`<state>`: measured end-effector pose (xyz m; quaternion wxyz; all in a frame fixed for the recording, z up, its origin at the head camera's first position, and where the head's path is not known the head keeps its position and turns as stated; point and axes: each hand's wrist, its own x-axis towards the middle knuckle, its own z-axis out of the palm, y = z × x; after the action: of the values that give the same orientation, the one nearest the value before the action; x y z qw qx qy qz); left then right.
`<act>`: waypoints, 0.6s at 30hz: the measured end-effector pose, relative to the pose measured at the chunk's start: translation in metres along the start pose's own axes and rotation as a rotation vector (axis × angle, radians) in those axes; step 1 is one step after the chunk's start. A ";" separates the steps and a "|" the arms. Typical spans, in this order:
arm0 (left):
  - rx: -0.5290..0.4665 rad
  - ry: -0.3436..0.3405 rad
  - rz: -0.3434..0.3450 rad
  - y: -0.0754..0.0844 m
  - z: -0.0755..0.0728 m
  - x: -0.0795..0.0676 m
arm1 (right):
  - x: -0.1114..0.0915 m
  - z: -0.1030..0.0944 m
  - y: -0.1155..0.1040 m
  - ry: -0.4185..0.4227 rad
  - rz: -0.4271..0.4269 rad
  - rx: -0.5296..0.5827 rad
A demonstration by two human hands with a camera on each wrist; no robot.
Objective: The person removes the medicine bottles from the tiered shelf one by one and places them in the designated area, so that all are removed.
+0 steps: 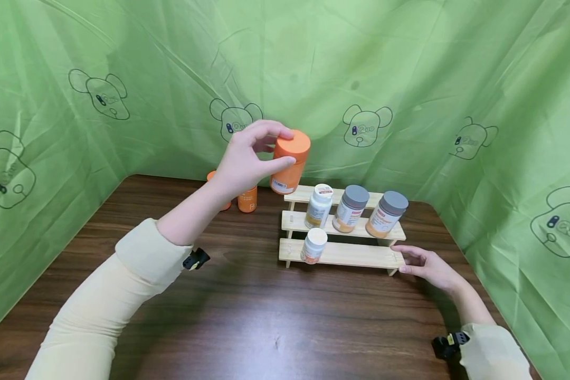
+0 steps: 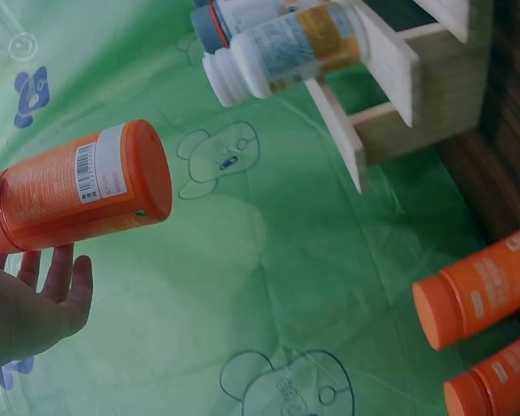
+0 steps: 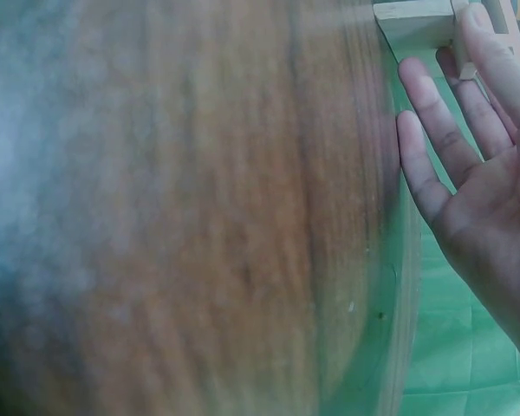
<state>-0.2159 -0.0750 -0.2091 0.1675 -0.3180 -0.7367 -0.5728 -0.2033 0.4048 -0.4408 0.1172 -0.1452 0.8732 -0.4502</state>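
Observation:
My left hand [image 1: 252,153] grips an orange bottle [image 1: 290,163] near its lid, thumb in front and fingers behind. The bottle hangs tilted above the table, over the left end of a tiered wooden rack [image 1: 351,255]. In the left wrist view the orange bottle [image 2: 87,184] shows its base and a white barcode label. At the rack's right end my right hand [image 1: 425,268] pinches the lowest board between thumb and fingers. On the middle tier stand a white bottle [image 1: 319,206] and two grey-lidded jars [image 1: 351,209]; a small white bottle [image 1: 314,246] is on the lowest tier.
Behind my left forearm, two more orange bottles [image 1: 247,200] stand on the dark wooden table [image 1: 266,316], one partly hidden by the wrist. Green cloth [image 1: 304,63] with bear drawings hangs around the back and both sides.

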 end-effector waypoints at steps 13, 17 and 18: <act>0.081 0.040 -0.068 -0.035 -0.025 -0.016 | -0.001 -0.001 0.001 0.005 -0.001 -0.013; 0.091 0.051 -0.098 -0.023 -0.030 -0.026 | -0.001 -0.001 0.001 0.007 0.008 -0.028; 0.093 0.052 -0.104 -0.020 -0.031 -0.028 | -0.001 -0.001 0.001 0.008 0.010 -0.031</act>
<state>-0.2115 -0.1153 -0.2318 0.1712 -0.2561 -0.7735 -0.5539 -0.2033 0.4066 -0.4407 0.1137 -0.1410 0.8812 -0.4366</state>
